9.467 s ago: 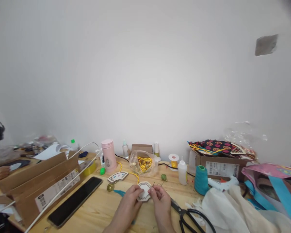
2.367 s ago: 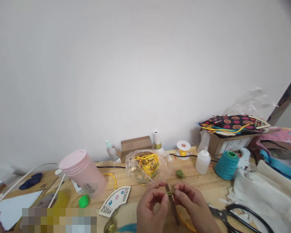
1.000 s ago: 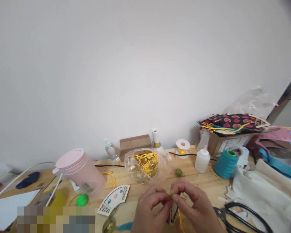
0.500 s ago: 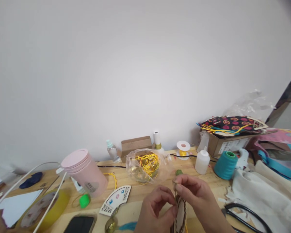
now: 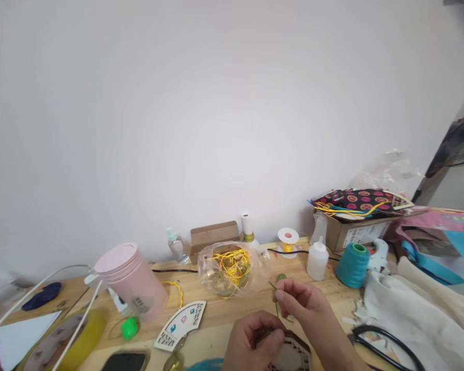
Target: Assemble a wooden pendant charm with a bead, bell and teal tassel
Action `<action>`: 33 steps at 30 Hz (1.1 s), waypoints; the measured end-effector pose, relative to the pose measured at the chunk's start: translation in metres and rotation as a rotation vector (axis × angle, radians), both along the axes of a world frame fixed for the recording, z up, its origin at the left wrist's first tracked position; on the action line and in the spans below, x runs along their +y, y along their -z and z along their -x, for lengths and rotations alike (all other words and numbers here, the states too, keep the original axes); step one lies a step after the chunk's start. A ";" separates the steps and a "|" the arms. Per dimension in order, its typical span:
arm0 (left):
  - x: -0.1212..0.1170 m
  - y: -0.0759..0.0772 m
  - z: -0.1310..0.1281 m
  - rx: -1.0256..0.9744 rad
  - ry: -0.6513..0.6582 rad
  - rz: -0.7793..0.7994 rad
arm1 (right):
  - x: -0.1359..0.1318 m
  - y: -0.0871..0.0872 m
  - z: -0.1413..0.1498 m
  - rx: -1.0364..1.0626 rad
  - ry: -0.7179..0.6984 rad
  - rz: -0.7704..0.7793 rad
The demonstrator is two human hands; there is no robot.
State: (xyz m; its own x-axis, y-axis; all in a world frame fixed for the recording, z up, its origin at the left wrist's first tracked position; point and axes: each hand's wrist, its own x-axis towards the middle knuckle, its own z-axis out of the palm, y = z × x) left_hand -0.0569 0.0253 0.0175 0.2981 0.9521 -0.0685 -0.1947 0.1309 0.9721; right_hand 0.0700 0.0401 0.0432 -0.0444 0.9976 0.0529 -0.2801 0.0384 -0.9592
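Observation:
My left hand [image 5: 251,337] is closed on a flat wooden plaque [image 5: 294,354] with a dark cut-out border, thumb on top, at the bottom edge of the view. My right hand [image 5: 307,304] pinches a thin green cord [image 5: 272,284] just above the plaque. One length of the cord hangs down toward the plaque; where it meets the wood is hidden by my left fingers. Behind my right fingertips lies a small green bundle [image 5: 281,277]. To the left are a pale fan-shaped piece [image 5: 182,323], a brass-coloured bell [image 5: 173,361] and some blue strands [image 5: 204,365].
A plastic bag [image 5: 216,268] of yellow cords and gold bells lies ahead, near a squeeze bottle [image 5: 317,262] and a teal thread cone [image 5: 352,265]. Black-handled scissors [image 5: 386,335] and white cloth [image 5: 406,309] lie right. A pink canister [image 5: 133,281] and phone [image 5: 126,361] are left.
The plaque has turned from nearly edge-on to show its flat face. My right hand has drawn away from it, and more of the green cord shows.

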 end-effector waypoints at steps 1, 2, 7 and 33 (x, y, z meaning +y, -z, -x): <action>0.001 0.001 0.000 0.014 0.000 -0.008 | 0.000 0.001 0.000 0.005 -0.003 -0.005; 0.002 0.001 0.000 0.020 0.000 -0.015 | -0.001 0.002 0.000 0.013 -0.012 -0.007; 0.006 0.000 0.002 -0.014 0.040 -0.016 | -0.005 0.004 0.001 0.078 -0.070 0.012; 0.006 0.019 -0.010 -0.064 0.012 -0.181 | 0.002 0.027 0.001 0.485 -0.131 0.257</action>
State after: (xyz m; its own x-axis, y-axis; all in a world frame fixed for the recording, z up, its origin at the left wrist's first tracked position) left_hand -0.0467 0.0314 -0.0012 0.3075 0.9435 0.1234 -0.2562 -0.0428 0.9657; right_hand 0.0687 0.0423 0.0165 -0.1996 0.9689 -0.1459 -0.6780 -0.2441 -0.6933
